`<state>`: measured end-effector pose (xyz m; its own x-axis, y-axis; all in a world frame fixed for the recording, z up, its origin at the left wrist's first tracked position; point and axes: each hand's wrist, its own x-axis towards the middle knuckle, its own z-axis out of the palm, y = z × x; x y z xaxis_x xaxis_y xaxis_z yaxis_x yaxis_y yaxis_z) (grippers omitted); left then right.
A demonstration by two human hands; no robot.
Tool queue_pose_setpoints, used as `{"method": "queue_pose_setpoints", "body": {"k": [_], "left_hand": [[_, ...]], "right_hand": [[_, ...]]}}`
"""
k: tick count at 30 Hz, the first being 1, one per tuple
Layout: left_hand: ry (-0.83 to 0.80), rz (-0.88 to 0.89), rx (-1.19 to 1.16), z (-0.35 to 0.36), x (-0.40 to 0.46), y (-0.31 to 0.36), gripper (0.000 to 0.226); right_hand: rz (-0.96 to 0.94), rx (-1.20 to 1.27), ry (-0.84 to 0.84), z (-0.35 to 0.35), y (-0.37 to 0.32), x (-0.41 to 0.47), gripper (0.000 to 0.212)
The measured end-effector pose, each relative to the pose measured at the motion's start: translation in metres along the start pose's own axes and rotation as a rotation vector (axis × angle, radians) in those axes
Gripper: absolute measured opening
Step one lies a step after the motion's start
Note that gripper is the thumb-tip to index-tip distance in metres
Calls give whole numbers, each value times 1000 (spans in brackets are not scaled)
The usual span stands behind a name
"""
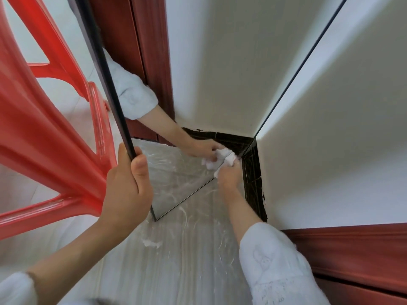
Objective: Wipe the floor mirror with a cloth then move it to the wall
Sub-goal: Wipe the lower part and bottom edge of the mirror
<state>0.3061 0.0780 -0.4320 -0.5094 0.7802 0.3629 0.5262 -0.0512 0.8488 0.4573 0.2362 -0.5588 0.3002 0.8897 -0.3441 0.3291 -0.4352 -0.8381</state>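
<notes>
The floor mirror (211, 69) stands upright on the floor in front of me, a tall pane with a thin black frame, its right edge close to the white wall. My left hand (127, 186) grips the black left edge of the frame low down, thumb on the front. My right hand (228, 176) presses a crumpled white cloth (222, 160) against the glass near the mirror's lower right corner. The glass reflects my right arm, the cloth, the wall and the floor.
A red plastic chair (46, 137) stands close on the left, beside the mirror's edge. A white wall (343, 150) with dark skirting (253, 183) runs along the right. Reddish-brown door trim (356, 249) lies at lower right. The pale floor (176, 260) is streaked.
</notes>
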Motion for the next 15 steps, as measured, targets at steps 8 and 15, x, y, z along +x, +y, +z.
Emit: {"method": "queue_pose_setpoints", "body": {"k": [8,15], "left_hand": [[-20,-38,56,-1,1,-2,37],[-31,2,52,-2,0,1,37]], "right_hand": [[9,-212,-302,-7,34,-65,30],[-72,-253,-62,-49,-4,-31,30]]}}
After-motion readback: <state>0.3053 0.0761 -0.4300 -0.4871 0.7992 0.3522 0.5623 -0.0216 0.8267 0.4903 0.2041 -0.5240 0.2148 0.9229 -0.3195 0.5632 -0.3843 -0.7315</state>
